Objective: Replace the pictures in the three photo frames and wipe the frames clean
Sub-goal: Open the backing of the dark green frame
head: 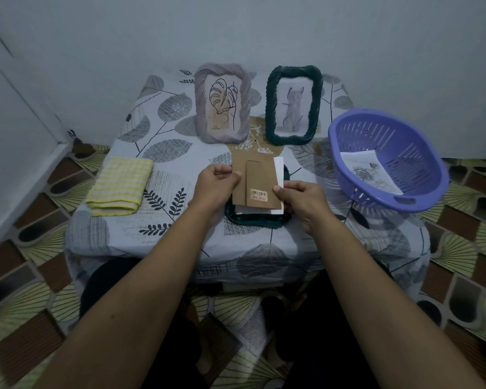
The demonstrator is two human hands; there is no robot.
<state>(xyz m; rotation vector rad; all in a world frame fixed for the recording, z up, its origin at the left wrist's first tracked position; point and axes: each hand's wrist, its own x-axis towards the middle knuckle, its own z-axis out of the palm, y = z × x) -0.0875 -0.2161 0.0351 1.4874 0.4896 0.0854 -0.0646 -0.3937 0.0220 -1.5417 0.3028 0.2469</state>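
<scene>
Seen from above, at centre frame: a low table draped in a pale cloth printed with grey and black leaves (pixel 163 153). Lying flat at the middle of it, a dark green woven-look rectangular photo frame (pixel 257 220), mostly covered by what is held over it. Left hand (pixel 215 186) pinching the left edge of a brown cardboard backing board with a barcode sticker (pixel 257 182); right hand (pixel 299 199) gripping its lower right corner, thumb on top. Both hands closed on the board, apart from each other. A white sheet of paper (pixel 279 175) showing behind the board along its right edge and below it.

Standing upright at upper centre, a pale mauve ribbed photo frame holding a line drawing of a leaf (pixel 222 103). Just right of it, a second dark green woven-look frame holding a pale drawing of a cat (pixel 293 103), also upright.

At left of centre, a folded yellow and white checked cloth (pixel 119 185) on the table. At right, a purple slotted plastic basket (pixel 387 161), tilted, with a printed sheet showing a rose (pixel 369 171) lying inside.

Around the table, patterned floor tiles in green and brown (pixel 40 262); pale walls behind.
</scene>
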